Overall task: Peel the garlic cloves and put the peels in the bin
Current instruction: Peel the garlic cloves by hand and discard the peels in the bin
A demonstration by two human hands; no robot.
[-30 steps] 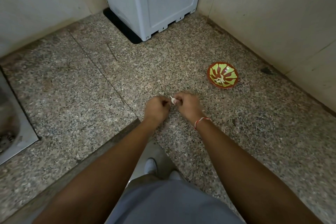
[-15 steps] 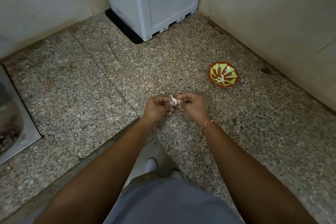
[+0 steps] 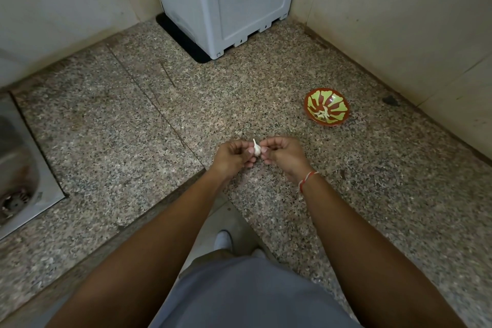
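A small white garlic clove (image 3: pixel 256 149) with a pointed tip is held between both hands above the speckled granite counter (image 3: pixel 133 125). My left hand (image 3: pixel 234 157) pinches its left side with curled fingers. My right hand (image 3: pixel 282 153), with a red and white thread at the wrist, pinches its right side. A red and green patterned bowl (image 3: pixel 327 110) sits on the counter to the right and beyond, with several pale garlic pieces (image 3: pixel 322 114) inside. No bin is in view.
A grey plastic box-shaped appliance (image 3: pixel 226 0) stands at the back corner on a black mat. A steel sink (image 3: pixel 18 176) with a drain lies at the left edge. Tiled walls close the back and right sides. The counter edge runs diagonally below my hands.
Both hands have stayed together on the clove and shifted slightly toward me. The clove's pointed tip now shows more clearly between the fingers.
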